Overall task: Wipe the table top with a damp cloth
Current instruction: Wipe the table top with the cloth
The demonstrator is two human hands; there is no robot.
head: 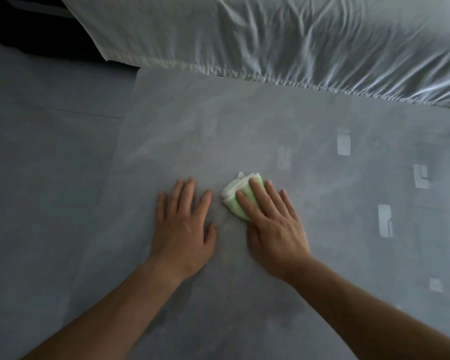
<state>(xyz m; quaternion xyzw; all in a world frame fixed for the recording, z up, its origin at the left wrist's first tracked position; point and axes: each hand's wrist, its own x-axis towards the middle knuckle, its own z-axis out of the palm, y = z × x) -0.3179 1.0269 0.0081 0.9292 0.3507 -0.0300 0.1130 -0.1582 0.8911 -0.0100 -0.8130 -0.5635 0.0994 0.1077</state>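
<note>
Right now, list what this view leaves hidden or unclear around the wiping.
Head view:
Green cloth: mostly under the right hand; its full size and dampness cannot be told.
Table top: near and right edges cut off by the frame; far edge partly behind the white bedsheet.
Pale patches: too blurred to tell reflections from marks.

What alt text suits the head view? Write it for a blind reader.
A right hand presses a folded green cloth flat on a grey table, while the left hand rests flat beside it, apart from the cloth. A rumpled white sheet lies along the table's far edge.
</note>
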